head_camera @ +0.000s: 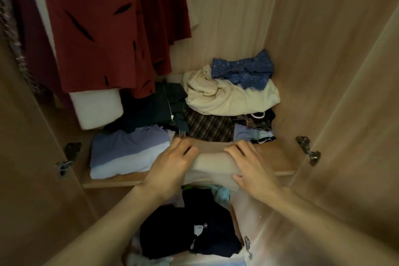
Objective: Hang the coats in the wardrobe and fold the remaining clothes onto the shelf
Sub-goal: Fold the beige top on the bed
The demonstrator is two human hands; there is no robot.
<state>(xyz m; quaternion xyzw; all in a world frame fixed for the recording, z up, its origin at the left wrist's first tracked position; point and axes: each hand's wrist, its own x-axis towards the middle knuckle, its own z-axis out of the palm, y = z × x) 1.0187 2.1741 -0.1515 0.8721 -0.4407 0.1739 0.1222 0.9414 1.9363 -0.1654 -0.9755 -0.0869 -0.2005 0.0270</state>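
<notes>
We grip the folded beige garment (212, 158) with left hand (172, 163) and right hand (251, 163), fingers curled over its far edge, keeping the fold intact onto the shelf (278, 163).

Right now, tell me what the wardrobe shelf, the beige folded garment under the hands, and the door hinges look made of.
Light wooden wardrobe shelf: wood-grain board, matte, probably laminate; grain lines show. Beige folded garment: soft, smooth cloth, perhaps knit; it bulges where the left hand and right hand grip it. Dark door hinges: metal, with dull glints.
</notes>
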